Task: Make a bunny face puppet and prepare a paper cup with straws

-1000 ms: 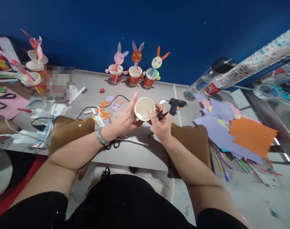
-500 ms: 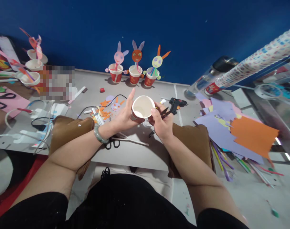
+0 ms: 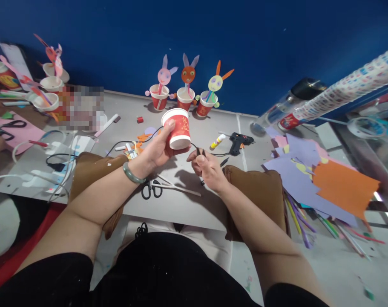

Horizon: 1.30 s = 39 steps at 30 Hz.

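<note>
My left hand (image 3: 160,149) is wrapped round a red paper cup (image 3: 181,128) with a white rim and gold print. The cup is tilted, its mouth up and its base toward my right hand. Closed in a pinch, my right hand (image 3: 209,170) grips a slim black pointed tool (image 3: 225,161); its exact kind is hard to make out. Its tip is near the cup's base, and I cannot tell whether they touch. On the table below lie black-handled scissors (image 3: 151,189) and thin white sticks (image 3: 181,187).
Three cups with paper rabbits (image 3: 185,98) stand along the blue wall. A black glue gun (image 3: 240,143) and a yellow glue stick (image 3: 217,141) lie to the right, near coloured paper (image 3: 308,170). Cables and a power strip (image 3: 37,181) are at left.
The cup has turned from mouth-facing-me to its side and moved left in my left hand. My right hand has let go of the cup and moved down, still gripping the black tool.
</note>
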Tool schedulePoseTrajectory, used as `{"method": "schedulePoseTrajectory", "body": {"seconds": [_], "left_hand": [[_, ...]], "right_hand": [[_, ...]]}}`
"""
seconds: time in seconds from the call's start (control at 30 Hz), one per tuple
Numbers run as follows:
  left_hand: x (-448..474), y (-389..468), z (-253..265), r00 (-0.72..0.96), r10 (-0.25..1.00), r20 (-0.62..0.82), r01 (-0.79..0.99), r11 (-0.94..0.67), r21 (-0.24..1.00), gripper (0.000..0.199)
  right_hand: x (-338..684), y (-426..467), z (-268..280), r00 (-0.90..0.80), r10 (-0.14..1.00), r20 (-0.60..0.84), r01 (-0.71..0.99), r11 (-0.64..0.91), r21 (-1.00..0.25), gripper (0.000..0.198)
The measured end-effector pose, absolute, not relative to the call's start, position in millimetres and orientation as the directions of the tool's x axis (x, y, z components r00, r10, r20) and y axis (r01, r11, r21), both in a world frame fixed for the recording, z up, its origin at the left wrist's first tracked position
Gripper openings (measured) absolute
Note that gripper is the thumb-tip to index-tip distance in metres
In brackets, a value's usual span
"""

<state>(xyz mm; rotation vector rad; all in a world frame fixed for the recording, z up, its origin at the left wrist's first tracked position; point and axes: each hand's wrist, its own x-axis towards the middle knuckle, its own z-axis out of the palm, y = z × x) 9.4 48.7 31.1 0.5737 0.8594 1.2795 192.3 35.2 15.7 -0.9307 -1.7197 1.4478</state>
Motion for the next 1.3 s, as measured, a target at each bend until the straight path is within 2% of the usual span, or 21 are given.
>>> {"method": "schedulePoseTrajectory", "body": {"seconds": [0.2, 0.37, 0.77, 1.0, 1.3], "left_hand": [[4, 56, 28, 0.058, 0.959, -0.276, -0.588, 0.256, 0.767, 0.063], [7, 58, 21, 0.081, 0.953, -0.293, -0.582, 0.284, 0.762, 0.068], [9, 59, 8, 0.127, 0.942, -0.311, -0.559, 0.327, 0.762, 0.065], [13, 58, 9, 0.106, 0.939, -0.326, -0.562, 0.327, 0.759, 0.054], [13, 57, 9, 0.104, 0.938, -0.331, -0.535, 0.333, 0.776, 0.055]], "right_hand": [[189, 24, 16, -0.624, 0.774, 0.108, 0.065, 0.19, -0.98, 0.047], [185, 22, 20, -0.672, 0.741, -0.023, 0.037, 0.003, -0.999, 0.041], [177, 27, 7, -0.568, 0.809, -0.152, 0.048, -0.152, -0.987, 0.042], [174, 25, 9, -0.551, 0.816, -0.174, 0.019, -0.197, -0.98, 0.045], [172, 26, 8, -0.541, 0.821, -0.183, -0.005, -0.221, -0.975, 0.045]]}}
